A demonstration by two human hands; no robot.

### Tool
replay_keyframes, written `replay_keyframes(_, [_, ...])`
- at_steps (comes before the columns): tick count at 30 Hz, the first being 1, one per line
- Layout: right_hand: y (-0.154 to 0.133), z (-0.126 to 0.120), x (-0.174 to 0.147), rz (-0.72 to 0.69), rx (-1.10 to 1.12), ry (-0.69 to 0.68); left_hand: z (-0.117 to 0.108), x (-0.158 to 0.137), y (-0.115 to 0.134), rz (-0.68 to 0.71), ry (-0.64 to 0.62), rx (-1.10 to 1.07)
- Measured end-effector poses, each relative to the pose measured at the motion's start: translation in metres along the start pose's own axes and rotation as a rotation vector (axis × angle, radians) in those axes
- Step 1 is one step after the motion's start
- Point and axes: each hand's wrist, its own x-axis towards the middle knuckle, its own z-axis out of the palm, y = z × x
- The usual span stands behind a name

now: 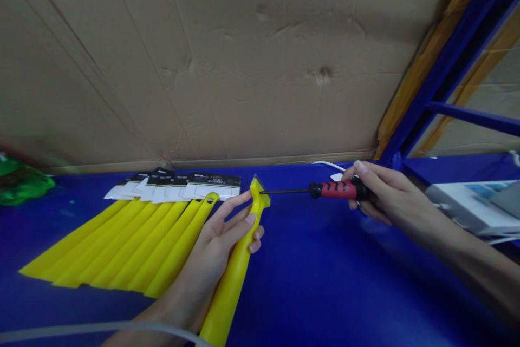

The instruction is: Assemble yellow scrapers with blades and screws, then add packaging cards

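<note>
A yellow long-handled scraper point(238, 260) is in my left hand point(227, 225), whose fingers wrap its neck just below the head. A thin blade edge shows at the top of that head. My right hand point(377, 192) grips a screwdriver point(339, 190) by the end of its red and black handle. The dark shaft runs level to the left, and its tip meets the scraper head; whether it sits in a screw is too small to tell. Left of my left hand, several yellow scrapers point(134, 244) lie fanned side by side, with black and white packaging cards point(211, 185) at their far ends.
The blue tabletop point(317, 282) meets a cardboard wall point(252, 65) at the back. At right stand a blue metal frame point(442, 65) and a grey-white box point(479, 201) with cables. A green plastic bag point(24, 182) lies far left. A pale cable point(101, 328) crosses the near left.
</note>
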Motion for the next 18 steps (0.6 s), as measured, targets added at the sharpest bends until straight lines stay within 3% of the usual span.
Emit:
replay_keyframes(6, [-0.001,-0.009,-0.003,-0.037,0.171,-0.182,-0.003,0.002,0.001,-0.035,0.021,0.022])
replay_keyframes(9, [-0.003,-0.009,-0.004,-0.077,0.087,-0.151,-0.004,0.003,-0.001,-0.047,0.023,0.01])
replay_keyframes(13, [-0.001,-0.001,-0.001,-0.029,-0.032,-0.073,-0.004,0.002,-0.002,-0.041,0.027,0.022])
replay_keyframes(16, [-0.001,0.002,0.0,0.021,0.005,-0.024,-0.004,0.001,-0.001,-0.028,0.037,0.054])
replay_keyframes(18, [-0.002,0.001,-0.001,0.04,0.11,-0.066,-0.004,0.0,-0.001,-0.027,0.057,0.058])
